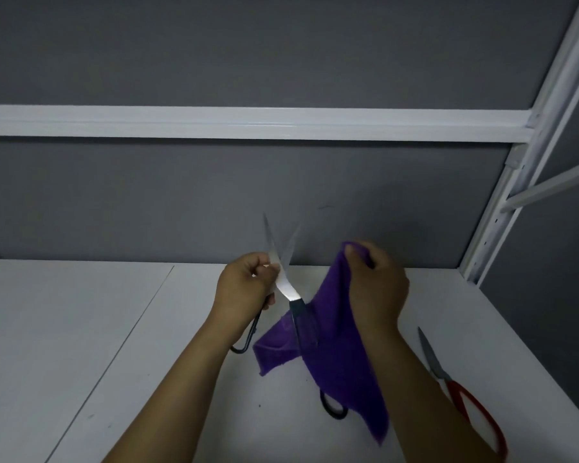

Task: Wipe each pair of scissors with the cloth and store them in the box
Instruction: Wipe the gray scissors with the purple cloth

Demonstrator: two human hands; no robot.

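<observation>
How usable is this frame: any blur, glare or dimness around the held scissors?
Head view: dim overall; the open blades of the black-handled steel scissors in the left hand smear with motion blur, with bright glare near the pivot; the purple cloth and red-handled scissors look fairly sharp.

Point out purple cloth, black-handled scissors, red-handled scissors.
purple cloth (338,329): head view, middle of the hanging fabric.
black-handled scissors (288,288): head view, bright metal just above the dark handle.
red-handled scissors (433,357): head view, grey blade above the red handle.
</observation>
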